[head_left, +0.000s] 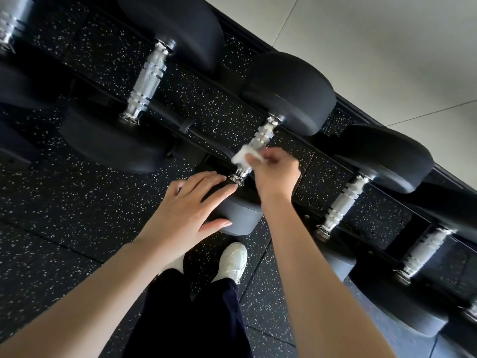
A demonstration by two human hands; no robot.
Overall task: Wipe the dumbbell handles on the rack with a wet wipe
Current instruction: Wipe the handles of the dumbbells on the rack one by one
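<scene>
The right hand (273, 171) pinches the wet wipe (244, 156) around the dumbbell handle (258, 143), while the left hand (188, 205), fingers spread, rests on the near head (240, 210), likely steadying it.

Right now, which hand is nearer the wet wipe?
Right. The right hand pinches the wet wipe against the dumbbell handle. The left hand lies below it, flat on that dumbbell's near head, not touching the wipe.

Dumbbells (144, 81) lie side by side on the rack (304, 182). Right hand (276, 171) holds wipe (245, 156) on middle handle (260, 138); left hand (191, 202) rests on its near head (240, 213).
</scene>
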